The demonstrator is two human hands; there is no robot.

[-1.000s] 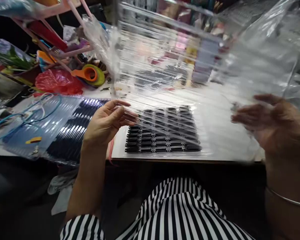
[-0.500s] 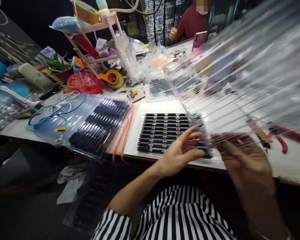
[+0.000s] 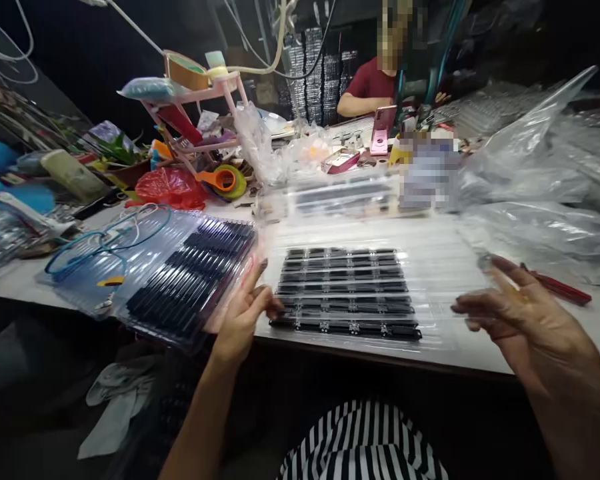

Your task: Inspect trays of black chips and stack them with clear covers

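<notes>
A clear ridged plastic tray [image 3: 435,267], blurred by motion, lies over rows of black strips [image 3: 347,287] at the table's front edge. My left hand [image 3: 247,310] grips the left side of this clear tray, its fingers closed near the corner. At the right side of the tray is my right hand [image 3: 510,307], fingers curled around the smeared clear edge. To the left, another clear tray [image 3: 195,267] with black strips in its grooves rests on the table.
Blue cable [image 3: 83,250] lies on the left tray. Behind are a red bag [image 3: 170,189], a pink rack [image 3: 200,97] and a phone [image 3: 384,120]. Red-handled pliers [image 3: 563,288] and plastic bags [image 3: 545,180] lie right. Across the table sits a person [image 3: 370,87].
The clear tray has come down from the raised right side to over the black strips. My left hand has moved left and closed on its side; my right hand has moved right.
</notes>
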